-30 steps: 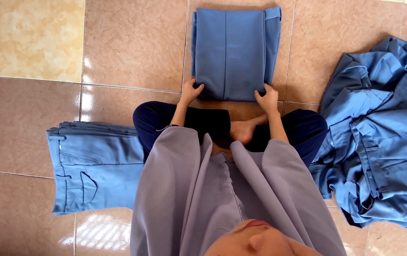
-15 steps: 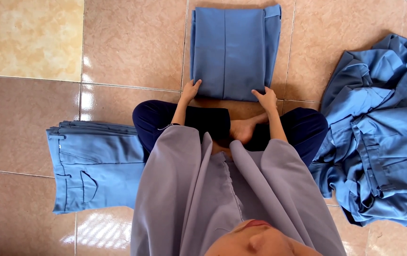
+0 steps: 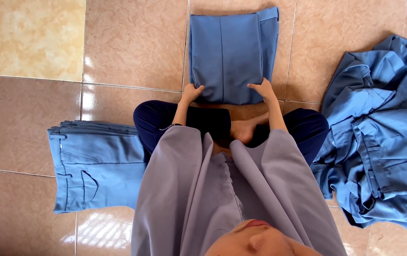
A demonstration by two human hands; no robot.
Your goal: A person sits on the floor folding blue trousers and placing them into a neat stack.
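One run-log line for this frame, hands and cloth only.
left hand on near edge of folded blue cloth garment | right hand same edge | stack of folded blue trousers left | unfolded blue pile right

Indoor tiled floor used as a garment-folding spot

Glossy beige and brown floor tiles (image 3: 37, 38) carry a stack of folded blue trousers (image 3: 96, 166) left of the hands and an unfolded heap of blue workwear (image 3: 383, 142) to their right; whether home or workshop cannot be told.
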